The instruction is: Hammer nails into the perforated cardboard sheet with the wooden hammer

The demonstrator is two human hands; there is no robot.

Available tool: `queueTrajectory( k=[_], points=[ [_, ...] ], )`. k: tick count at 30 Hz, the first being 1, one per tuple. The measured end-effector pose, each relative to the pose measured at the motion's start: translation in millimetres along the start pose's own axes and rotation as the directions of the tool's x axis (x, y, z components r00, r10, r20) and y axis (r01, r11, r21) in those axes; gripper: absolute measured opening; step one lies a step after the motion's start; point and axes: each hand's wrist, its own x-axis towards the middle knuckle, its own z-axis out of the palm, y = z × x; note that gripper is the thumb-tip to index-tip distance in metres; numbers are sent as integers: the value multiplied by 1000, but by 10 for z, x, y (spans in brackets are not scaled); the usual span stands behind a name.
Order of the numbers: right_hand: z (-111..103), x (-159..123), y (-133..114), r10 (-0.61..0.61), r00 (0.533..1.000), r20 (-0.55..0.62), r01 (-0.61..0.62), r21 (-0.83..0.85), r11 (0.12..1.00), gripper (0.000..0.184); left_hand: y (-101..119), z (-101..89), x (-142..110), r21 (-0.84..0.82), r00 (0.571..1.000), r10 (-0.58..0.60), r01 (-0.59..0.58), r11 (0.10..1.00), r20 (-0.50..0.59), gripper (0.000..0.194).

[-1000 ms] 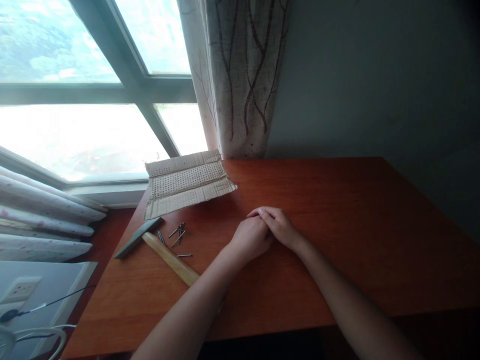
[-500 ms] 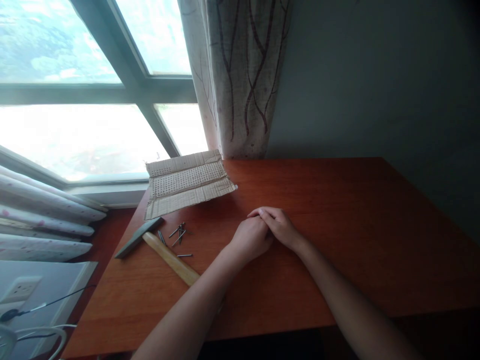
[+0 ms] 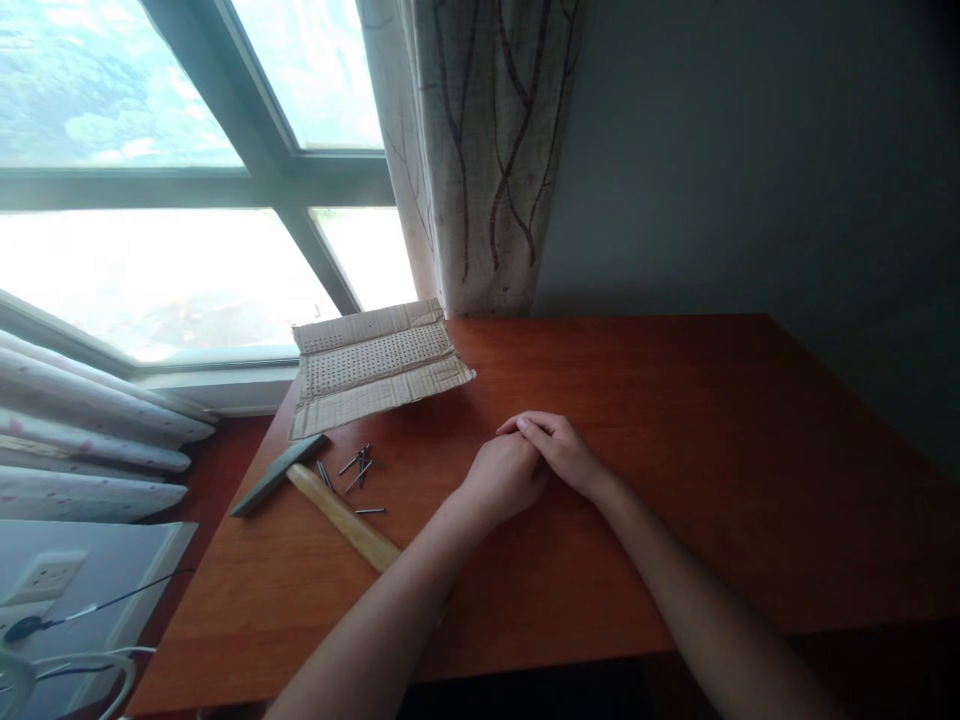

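Note:
Both hands rest together on the wooden table. My left hand (image 3: 502, 478) is curled closed, knuckles up; its fingers and anything in them are hidden. Across its front, my right hand (image 3: 564, 452) is closed over it, thumb on top and fingers wrapped round the far side. Under my left forearm passes the wooden handle of a hammer (image 3: 345, 520), its long dark head lying to the left. Several loose nails (image 3: 361, 468) lie between the hammer and my left hand. Farther back is a creased piece of corrugated cardboard (image 3: 375, 362) with rows of small holes.
The reddish-brown table (image 3: 712, 450) runs off to the right. Behind it hang a patterned curtain (image 3: 487, 150) and a grey wall. A bright window (image 3: 150, 280) is on the left, above a wall socket (image 3: 49, 577) and cables beside the table.

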Motion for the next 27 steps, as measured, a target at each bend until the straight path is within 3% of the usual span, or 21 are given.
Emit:
queueTrajectory(
  k=[27],
  points=[
    [-10, 10, 23, 8, 1000, 1, -8, 7, 1000, 31, 25, -22, -5, 3, 999, -29, 29, 1000, 25, 32]
  ],
)
